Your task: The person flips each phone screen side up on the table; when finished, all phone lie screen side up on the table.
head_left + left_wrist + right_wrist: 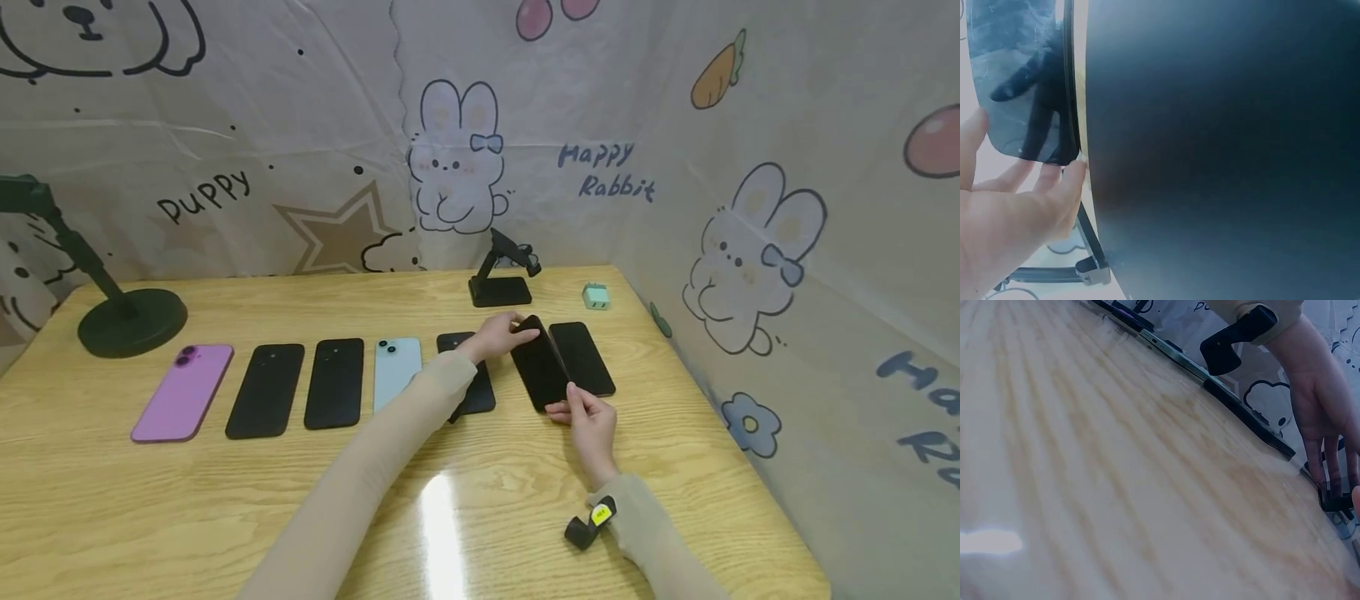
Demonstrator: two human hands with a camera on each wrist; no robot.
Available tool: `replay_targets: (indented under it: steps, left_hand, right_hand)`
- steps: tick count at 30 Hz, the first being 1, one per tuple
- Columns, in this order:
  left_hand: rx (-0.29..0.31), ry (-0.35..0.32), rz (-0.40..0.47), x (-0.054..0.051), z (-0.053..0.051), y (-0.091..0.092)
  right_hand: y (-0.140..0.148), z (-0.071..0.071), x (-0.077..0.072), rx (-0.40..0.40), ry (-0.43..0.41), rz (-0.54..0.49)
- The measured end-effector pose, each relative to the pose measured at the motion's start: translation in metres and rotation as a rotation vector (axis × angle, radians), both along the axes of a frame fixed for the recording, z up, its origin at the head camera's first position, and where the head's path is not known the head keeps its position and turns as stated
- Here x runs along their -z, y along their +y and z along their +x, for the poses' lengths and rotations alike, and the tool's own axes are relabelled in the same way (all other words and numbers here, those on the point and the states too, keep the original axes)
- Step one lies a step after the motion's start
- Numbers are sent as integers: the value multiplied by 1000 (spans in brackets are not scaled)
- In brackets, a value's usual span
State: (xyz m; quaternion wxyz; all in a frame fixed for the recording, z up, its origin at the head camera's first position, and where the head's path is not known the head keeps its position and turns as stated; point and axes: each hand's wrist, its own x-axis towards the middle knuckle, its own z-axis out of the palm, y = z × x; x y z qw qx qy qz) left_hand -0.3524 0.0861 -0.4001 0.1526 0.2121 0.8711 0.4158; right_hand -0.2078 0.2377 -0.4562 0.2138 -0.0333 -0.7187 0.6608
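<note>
Left hand (498,335): pinching black phone (536,367) at far end
Right hand (591,423): pinching its near corner
Charger (596,297): beyond right hand

The back cloth (322,125) reads "puppy" on the left and "Happy Rabbit" beside a drawn rabbit (456,179). The side cloth (840,292) shows "Ha" above "R", both cut off. A yellow label (602,514) is too small to read.
</note>
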Motion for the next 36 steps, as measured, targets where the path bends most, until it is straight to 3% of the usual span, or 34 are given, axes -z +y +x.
replay_targets:
  steps: [7, 17, 24, 31, 36]
  left_hand:
    - [26, 70, -43, 2, -2, 1]
    - [1, 41, 65, 2, -4, -5]
    - [-55, 56, 74, 5, -4, -5]
    - [-112, 49, 148, 5, -4, -7]
    - [-184, 6, 197, 6, -3, -8]
  right_hand:
    - [0, 1, -1, 11, -2, 4]
    - [-1, 0, -1, 4, -34, -52]
    - [-1, -1, -2, 43, -76, -61]
    - [-1, -2, -2, 69, -108, -55]
    - [-1, -3, -2, 59, -118, -64]
